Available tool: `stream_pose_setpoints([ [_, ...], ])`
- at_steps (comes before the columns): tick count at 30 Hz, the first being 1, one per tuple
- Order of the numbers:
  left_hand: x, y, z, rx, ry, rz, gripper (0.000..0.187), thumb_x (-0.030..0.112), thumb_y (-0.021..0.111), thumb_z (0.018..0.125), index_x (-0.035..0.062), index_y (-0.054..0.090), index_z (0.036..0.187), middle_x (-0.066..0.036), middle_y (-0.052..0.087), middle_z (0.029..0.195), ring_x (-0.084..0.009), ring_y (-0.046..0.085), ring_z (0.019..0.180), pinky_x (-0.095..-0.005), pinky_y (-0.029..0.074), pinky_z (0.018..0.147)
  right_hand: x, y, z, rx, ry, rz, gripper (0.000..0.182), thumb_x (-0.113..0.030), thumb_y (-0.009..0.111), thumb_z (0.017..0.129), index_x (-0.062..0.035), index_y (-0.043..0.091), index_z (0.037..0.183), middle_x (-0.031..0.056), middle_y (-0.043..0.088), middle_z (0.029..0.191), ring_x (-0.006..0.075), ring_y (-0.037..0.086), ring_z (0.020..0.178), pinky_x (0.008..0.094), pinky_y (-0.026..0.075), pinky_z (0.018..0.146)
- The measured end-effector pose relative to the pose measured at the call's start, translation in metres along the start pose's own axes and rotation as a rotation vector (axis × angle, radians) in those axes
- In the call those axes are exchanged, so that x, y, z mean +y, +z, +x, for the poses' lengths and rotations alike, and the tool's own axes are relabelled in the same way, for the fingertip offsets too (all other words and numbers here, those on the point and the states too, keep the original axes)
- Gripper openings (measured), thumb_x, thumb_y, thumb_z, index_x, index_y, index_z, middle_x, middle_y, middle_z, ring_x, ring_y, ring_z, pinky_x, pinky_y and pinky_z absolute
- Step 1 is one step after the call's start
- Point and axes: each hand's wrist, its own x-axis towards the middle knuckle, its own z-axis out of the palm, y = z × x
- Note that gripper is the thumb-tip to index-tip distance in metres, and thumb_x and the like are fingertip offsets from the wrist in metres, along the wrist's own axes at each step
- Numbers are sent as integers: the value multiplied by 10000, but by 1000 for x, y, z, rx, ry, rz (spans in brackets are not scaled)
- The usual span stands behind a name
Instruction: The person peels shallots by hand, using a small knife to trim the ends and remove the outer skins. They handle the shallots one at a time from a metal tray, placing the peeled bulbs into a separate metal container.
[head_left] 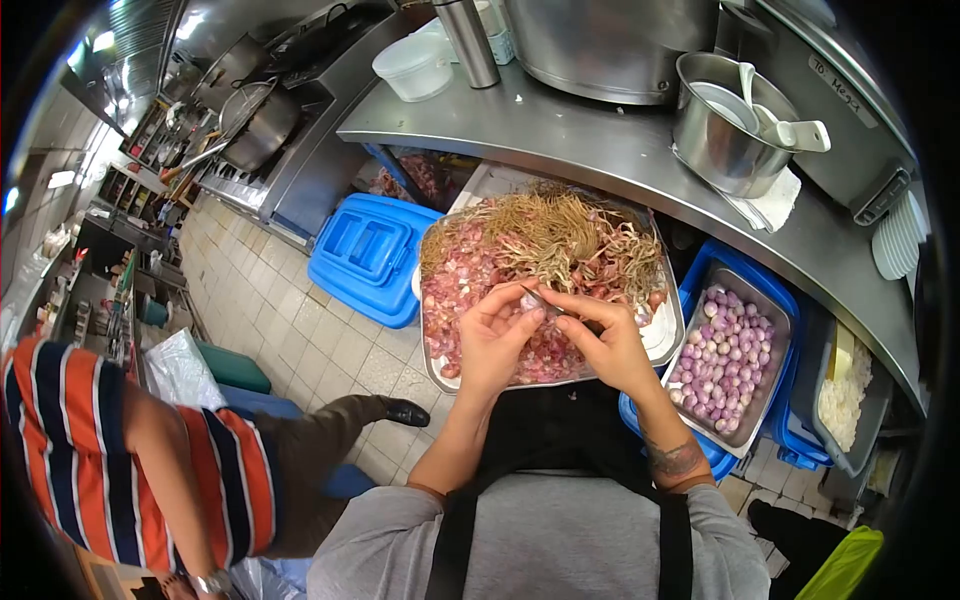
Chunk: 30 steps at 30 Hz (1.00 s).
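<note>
Over a large metal tray (676, 335) heaped with shallot skins (465, 270) and dry root tufts (540, 230), my two hands meet near the middle. Between the fingertips of my left hand (497, 335) is a small pale shallot (528, 301). My right hand (607, 335) pinches a small dark blade (543, 300) that touches the shallot. To the right stands a metal pan (785, 345) holding peeled purple shallots (722, 355).
A steel counter (600, 135) runs behind the tray, bearing a pot with utensils (725, 160) and a white tub (413, 68). A blue lid (370, 258) lies left. A person in a striped shirt (130, 450) stands at left; dark and yellow-green clothing (845, 565) shows lower right.
</note>
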Motion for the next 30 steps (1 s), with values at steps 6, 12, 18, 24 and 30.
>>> stream_pose_setpoints([
  [6,7,-5,-11,-38,-15,41,352,-96,596,800,-68,534,1146,-118,554,1152,-148,551,1038,-262,465,886,4,-7,-4,-124,351,479,299,-101,541,902,-53,581,1195,30,580,758,53,463,546,186,352,469],
  [12,17,-5,-16,-5,-12,-30,364,-87,591,808,-68,530,1166,-100,594,1083,-137,567,1007,-249,468,856,8,8,1,95,243,403,301,-98,513,920,-71,573,1213,-18,507,688,15,353,500,160,266,431],
  [18,25,-10,-20,26,61,8,343,-93,602,800,-71,548,1137,-106,609,1047,-128,584,958,-237,477,839,-12,24,-10,3,-69,53,350,-67,578,843,-21,568,1190,98,638,1118,146,601,973,269,455,837],
  [24,31,-15,-25,-1,55,63,343,-100,617,786,-74,557,1123,-109,601,1062,-137,587,959,-242,485,839,-10,23,-11,-51,-55,49,330,-62,556,865,-30,573,1193,74,652,930,94,585,745,232,456,645],
  [30,30,-16,-29,-55,37,39,357,-71,610,802,-58,541,1152,-139,595,1097,-174,590,989,-272,499,827,-9,12,-8,-94,333,573,317,-83,537,903,-51,562,1218,-41,489,665,15,351,509,180,266,426],
])
